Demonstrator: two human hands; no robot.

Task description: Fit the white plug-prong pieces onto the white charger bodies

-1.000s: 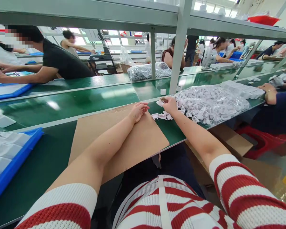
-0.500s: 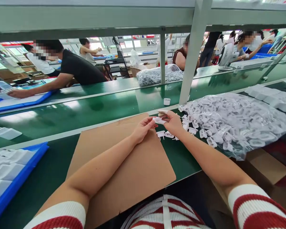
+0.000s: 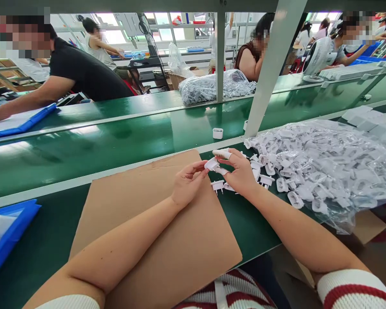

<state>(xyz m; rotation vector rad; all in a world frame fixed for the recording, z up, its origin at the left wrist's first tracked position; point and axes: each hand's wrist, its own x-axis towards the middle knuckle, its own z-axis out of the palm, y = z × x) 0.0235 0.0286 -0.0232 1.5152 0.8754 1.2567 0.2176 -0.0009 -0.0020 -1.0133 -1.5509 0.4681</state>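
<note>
A small white plug piece (image 3: pixel 211 164) is held up over the right part of the cardboard sheet (image 3: pixel 148 227). My left hand (image 3: pixel 187 183) pinches it between thumb and fingertips from the left. On the other side, my right hand (image 3: pixel 241 174) grips its pin side, with white coverings on the thumb and one finger. The exact contact of the right fingertips is partly hidden. Just below the right hand, loose white plug pieces (image 3: pixel 217 185) with pins lie on the green table. More of them spill from a clear plastic bag (image 3: pixel 334 163) to the right.
A green belt (image 3: pixel 131 141) runs behind the cardboard, with a white housing (image 3: pixel 218 133) on it. A slanted metal post (image 3: pixel 270 68) rises behind my right hand. At left stands a blue tray (image 3: pixel 22 223) with white parts. Across the belt, a person in black (image 3: pixel 86 75) reaches left.
The view has shifted down and right. The plug piece, mostly hidden by fingers before, now shows between my hands. The blue tray has slipped further out at left.
</note>
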